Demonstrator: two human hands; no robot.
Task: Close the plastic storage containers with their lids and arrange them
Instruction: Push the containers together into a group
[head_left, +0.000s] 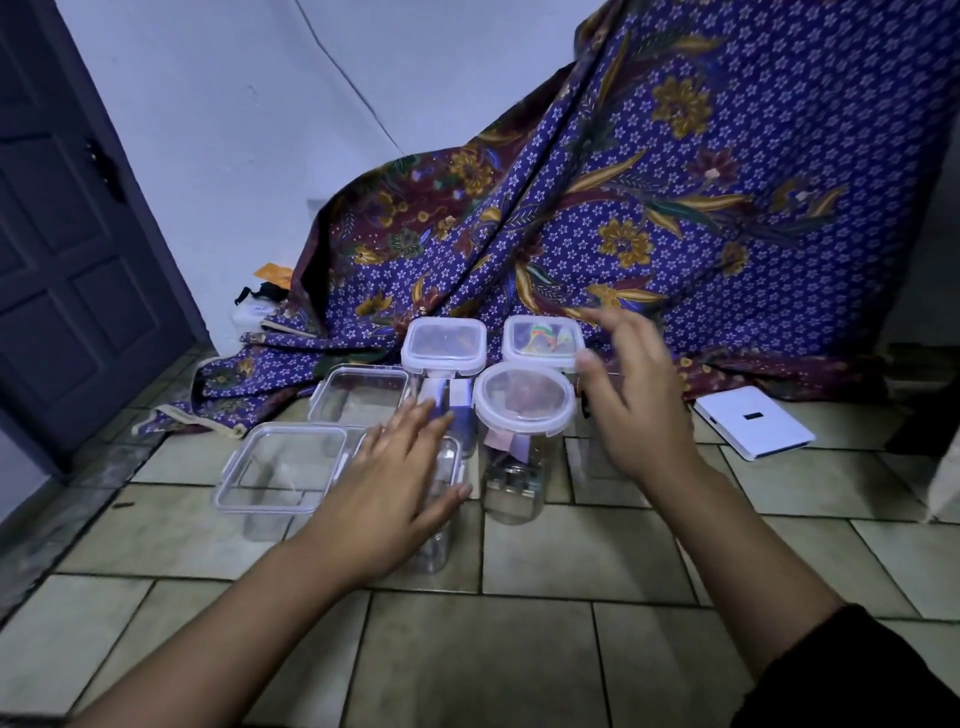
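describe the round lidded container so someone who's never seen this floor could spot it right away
Start at the big purple floral cloth draped over the tiled floor; a cluster of clear plastic containers stands at its foot. The round-lidded jar is at the cluster's front right, beside the right hand. Every other lid is square or rectangular; this one alone is circular.

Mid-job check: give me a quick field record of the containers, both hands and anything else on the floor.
setting: tiled floor, patterned cloth draped behind
containers: five visible, clustered, lids on top
round-lid jar: centre, front of the two back containers
back containers: left square lid, right square lid
left-side containers: far one, near one
left hand: flat, fingers spread over a partly hidden container
right hand: open, blurred, beside the round jar
other: white flat device on the right
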